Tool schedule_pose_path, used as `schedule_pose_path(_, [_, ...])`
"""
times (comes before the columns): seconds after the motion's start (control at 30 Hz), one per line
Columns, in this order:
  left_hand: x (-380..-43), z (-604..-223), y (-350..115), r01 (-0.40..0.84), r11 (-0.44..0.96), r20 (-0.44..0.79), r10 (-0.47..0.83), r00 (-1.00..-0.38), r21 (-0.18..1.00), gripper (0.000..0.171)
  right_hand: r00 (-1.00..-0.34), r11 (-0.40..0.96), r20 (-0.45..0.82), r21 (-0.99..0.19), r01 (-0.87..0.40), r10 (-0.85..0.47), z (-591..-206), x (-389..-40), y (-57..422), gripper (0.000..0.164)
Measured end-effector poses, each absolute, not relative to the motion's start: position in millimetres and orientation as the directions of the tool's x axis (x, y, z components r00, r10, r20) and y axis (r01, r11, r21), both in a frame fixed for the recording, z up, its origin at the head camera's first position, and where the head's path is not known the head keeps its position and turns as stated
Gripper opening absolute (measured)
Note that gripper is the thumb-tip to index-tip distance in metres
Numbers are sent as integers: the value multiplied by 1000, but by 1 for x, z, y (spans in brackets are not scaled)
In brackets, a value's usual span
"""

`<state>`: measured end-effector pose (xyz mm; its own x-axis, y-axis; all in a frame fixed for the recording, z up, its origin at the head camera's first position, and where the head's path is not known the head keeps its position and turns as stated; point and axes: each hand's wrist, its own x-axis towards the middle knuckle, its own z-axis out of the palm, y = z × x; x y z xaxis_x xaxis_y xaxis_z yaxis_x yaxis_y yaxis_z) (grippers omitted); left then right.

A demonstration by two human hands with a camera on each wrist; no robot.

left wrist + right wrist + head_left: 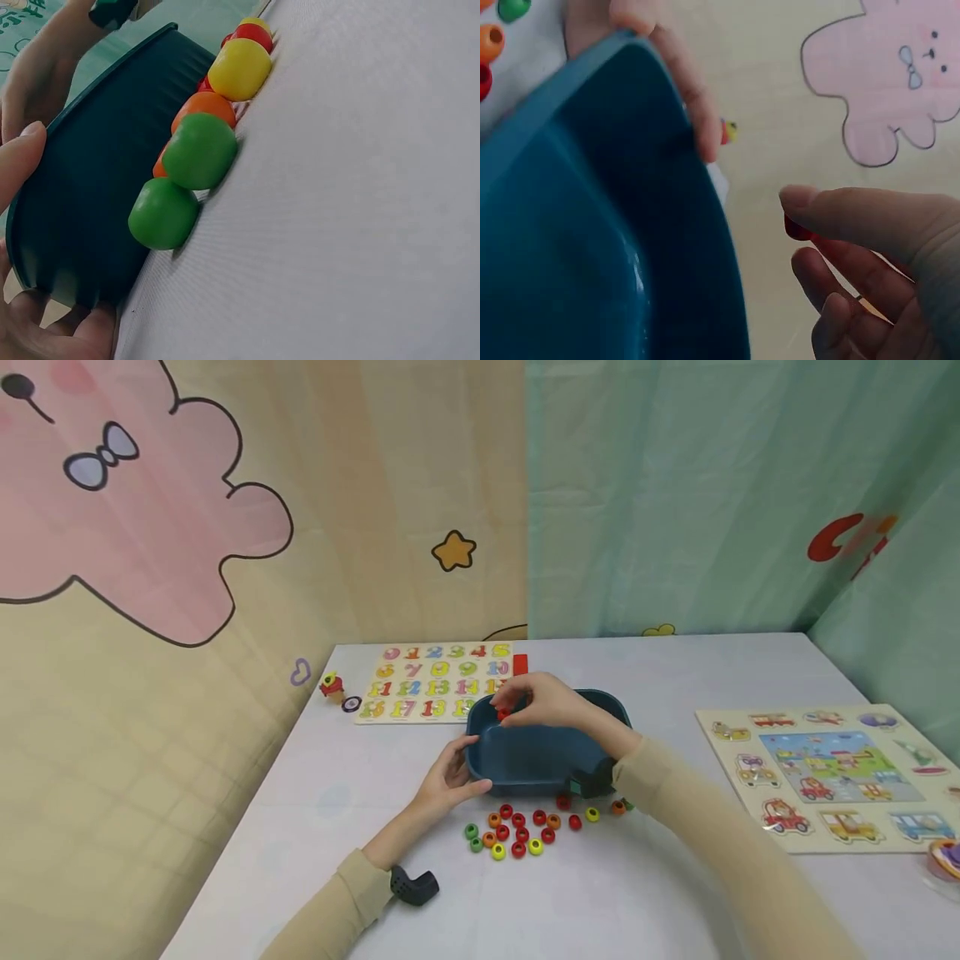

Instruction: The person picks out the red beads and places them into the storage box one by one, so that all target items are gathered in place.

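Note:
A dark teal plastic tub (517, 756) stands on the white table. My left hand (442, 783) grips its left end, thumb at the near rim and fingers round the side; the left wrist view shows the fingertips against the tub's wall. Above the tub's far left part, my right hand (551, 700) pinches a red bead (797, 229) between thumb and fingers. Loose round beads lie in front of the tub: several red beads (518, 820), with orange, yellow and green ones (199, 151) among them.
Behind the tub on the left lies a number puzzle board (438, 683), with an ice-cream-shaped toy (332, 687) at its left. A picture puzzle board (840, 777) lies at the right, with a small round container (945, 860) by its near corner. A printed curtain (420, 485) hangs behind.

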<state>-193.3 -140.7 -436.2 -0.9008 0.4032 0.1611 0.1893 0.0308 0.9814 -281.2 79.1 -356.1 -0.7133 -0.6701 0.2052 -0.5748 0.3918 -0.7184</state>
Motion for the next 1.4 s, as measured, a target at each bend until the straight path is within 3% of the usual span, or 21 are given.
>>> schedule_pose_path(0.27, [-192,-438,-140,204,12,181,407,-895,979,67,-689,427,46,-755,-499,-724,-389,-319,56,27])
schedule_pose_path(0.43, [-193,-438,-140,218,-1,197,424,-884,976,69,-688,495,8,-688,-530,-725,-405,-331,51,24])
schedule_pose_path(0.63, [-192,-436,-139,217,27,186,422,-887,976,68,-650,485,10,-658,-577,-760,-411,-333,48,19])
schedule_pose_path(0.97, [-191,-436,-140,200,29,170,414,-894,979,70,-714,601,-86,-616,-510,-694,-409,-329,39,21])
schedule_pose_path(1.4, [-192,-436,-140,172,26,149,380,-913,985,67,-660,438,138,-646,-625,-739,-338,-265,110,32])
